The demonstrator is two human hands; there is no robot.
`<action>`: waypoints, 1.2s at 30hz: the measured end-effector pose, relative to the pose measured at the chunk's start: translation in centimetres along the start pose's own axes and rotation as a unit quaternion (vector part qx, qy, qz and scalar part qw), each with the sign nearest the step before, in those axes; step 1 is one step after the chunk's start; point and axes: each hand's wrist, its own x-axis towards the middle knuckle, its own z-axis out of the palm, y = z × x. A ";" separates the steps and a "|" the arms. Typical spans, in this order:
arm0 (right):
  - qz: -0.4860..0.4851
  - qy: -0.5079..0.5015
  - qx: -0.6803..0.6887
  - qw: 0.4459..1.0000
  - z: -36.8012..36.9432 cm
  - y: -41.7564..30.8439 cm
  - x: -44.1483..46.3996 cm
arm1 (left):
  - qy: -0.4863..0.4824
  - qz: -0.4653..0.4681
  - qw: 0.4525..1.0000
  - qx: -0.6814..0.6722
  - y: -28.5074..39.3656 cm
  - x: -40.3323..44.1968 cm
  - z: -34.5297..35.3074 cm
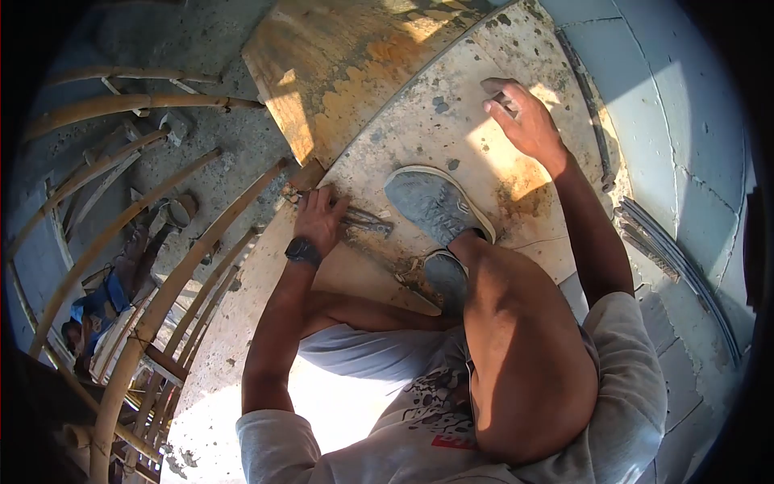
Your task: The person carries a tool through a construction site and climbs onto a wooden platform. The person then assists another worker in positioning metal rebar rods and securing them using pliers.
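My left hand (321, 216), with a dark watch on its wrist, is near the edge of the stained board (419, 137). Its fingers are bunched and point down beside small brownish bits (290, 192); whatever they hold is hidden. A metal pliers-like tool (369, 222) lies just right of that hand, one end close to the thumb. My right hand (526, 121) hovers over the far right of the board. Its thumb and index finger are apart and half curled, with nothing clear between them. Between the hands, my grey shoe (435, 203) rests on the board.
Bamboo poles (161, 315) form a frame along the left, over a lower floor where a person in blue (103, 298) is partly visible. A yellow-stained panel (347, 73) adjoins the board. Thin metal rods (685, 270) lie along the right beside a blue-grey surface (685, 105).
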 end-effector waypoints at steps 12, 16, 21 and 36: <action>0.519 0.006 -0.141 0.843 -4.3 20.4 -34.5 | 0.054 -0.056 0.992 -0.101 -0.6 1.3 -0.7; 0.466 -0.123 -0.221 0.848 0.5 27.8 -38.0 | 0.016 -0.025 0.996 -0.089 -0.3 0.9 0.0; 0.438 0.290 -0.061 0.849 2.1 20.1 -24.4 | 0.085 -0.027 0.995 -0.036 -1.1 1.3 2.0; 0.542 0.269 0.045 0.795 -1.5 27.4 -24.2 | 0.087 -0.217 0.952 -0.197 -2.3 -0.8 -1.3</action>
